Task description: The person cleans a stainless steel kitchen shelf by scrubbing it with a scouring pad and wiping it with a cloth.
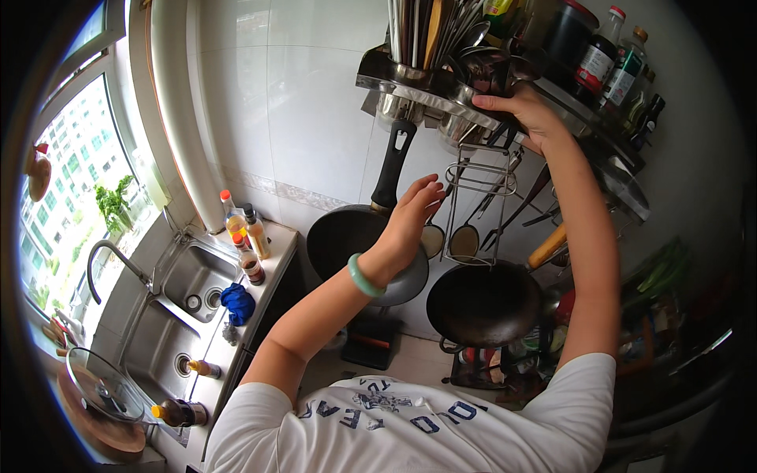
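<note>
My right hand reaches up to the metal wall rack, thumb on the edge of a utensil cup and the other fingers hidden behind the rack's rim. My left hand, a pale green bangle on its wrist, is raised with fingers extended and holds nothing. It is in front of a hanging frying pan with a black handle. A wire rack hangs below my right hand, near several hanging ladles and utensils. Below them hangs a dark wok. Chopsticks stand in a metal cup on the rack.
Sauce bottles stand on the rack's right part. At left are a double steel sink with a faucet, a blue cloth, several bottles and a glass lid by the window.
</note>
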A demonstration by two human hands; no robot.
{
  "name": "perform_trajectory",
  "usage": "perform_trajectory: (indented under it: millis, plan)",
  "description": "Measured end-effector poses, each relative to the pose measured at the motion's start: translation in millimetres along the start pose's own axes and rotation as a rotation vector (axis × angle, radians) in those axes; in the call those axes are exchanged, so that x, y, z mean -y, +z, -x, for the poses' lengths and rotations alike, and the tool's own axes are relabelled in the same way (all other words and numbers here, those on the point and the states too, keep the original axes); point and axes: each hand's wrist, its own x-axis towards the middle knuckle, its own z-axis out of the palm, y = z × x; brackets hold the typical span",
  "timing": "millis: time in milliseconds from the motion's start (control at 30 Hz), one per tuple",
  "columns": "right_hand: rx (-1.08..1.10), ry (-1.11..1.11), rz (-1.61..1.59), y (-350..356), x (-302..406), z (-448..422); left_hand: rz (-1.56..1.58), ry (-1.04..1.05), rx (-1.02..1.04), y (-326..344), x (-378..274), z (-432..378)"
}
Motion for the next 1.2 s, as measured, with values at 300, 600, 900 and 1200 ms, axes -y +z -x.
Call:
perform_trajectory:
  millis: [300, 600, 900, 1200]
  plan:
    - [-0.011, 0.037, -0.064, 4, -5, -9, 0.458, 0.003, 0.103, 12, 0, -90]
    - [-0.038, 0.027, -0.023, 4, -6, -6, 0.674, 0.044, 0.228, 17, 10, -113]
    - [-0.040, -0.038, -0.075, 3, -15, -14, 0.521, 0.133, 0.149, 15, 16, -116]
    - [-0.025, -0.045, -0.056, 1, -21, -18, 0.463, 0.163, 0.152, 16, 17, -112]
